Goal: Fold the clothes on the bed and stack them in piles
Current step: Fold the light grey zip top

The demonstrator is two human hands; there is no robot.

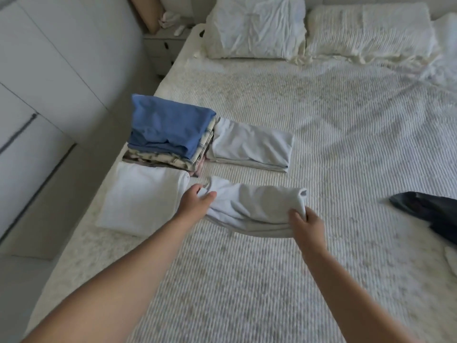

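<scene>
The left hand (195,200) pinches one end of a soft, pale grey folded cloth (254,209), with the thumb on top and the fingers curled under the edge. The right hand (308,222) grips the other end of the same cloth, fingers curled round the thick folded corner. The cloth hangs a little between the two hands, just above the bed (321,120). It looks smooth and floppy, with a few loose wrinkles and layered edges along the near side.

Just beside the left hand lies a flat white folded cloth (141,196), shaped like a square, close to the edge of the bed. Behind it stands a taller pile of folded clothes (170,154) with patterned, striped layers. A smooth blue folded cloth (170,127) sits on top of that pile. Touching the pile on its right side is a low stack of light grey folded cloth (252,147), long and flat.

The bed has a cream cover with bumpy little ridges running across it. Far off to the right lies a dark, crumpled garment (427,211), not folded. At the head of the bed rest a wrinkled white pillow (257,28) and a ribbed cream pillow (371,30), side by side.
</scene>
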